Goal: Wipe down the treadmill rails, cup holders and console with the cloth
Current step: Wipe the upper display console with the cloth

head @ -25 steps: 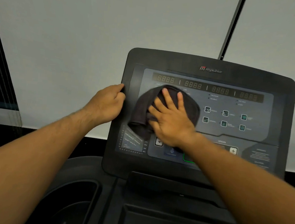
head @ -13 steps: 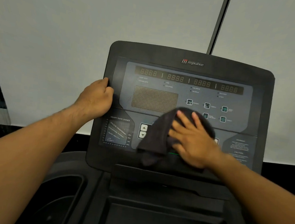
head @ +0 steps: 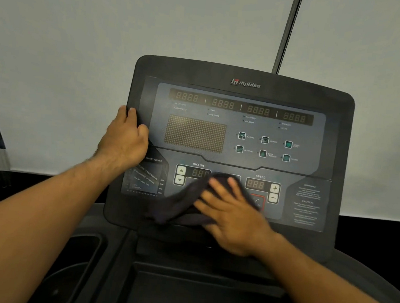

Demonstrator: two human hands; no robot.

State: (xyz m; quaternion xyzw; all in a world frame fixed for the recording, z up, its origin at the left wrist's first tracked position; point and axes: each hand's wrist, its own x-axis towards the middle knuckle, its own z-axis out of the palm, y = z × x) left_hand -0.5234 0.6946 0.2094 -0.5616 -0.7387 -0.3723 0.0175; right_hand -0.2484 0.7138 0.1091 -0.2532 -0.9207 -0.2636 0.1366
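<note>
Right hand presses the dark crumpled cloth flat-fingered against the black treadmill console; left hand grips its edge.

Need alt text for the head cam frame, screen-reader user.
A right hand presses a dark cloth against the lower middle of a treadmill console, while the left hand grips its left edge. A cup holder shows at lower left.

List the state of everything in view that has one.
Dark crumpled cloth: bunched, pressed on the console's lower button panel.
Right-hand grip: fingers straight, pressing the cloth.
Left-hand grip: fingers curled round the console's left edge.
Black treadmill console: upright, digit displays look unlit.
Black cup holder: lower left, untouched, partly behind the left forearm.
</note>
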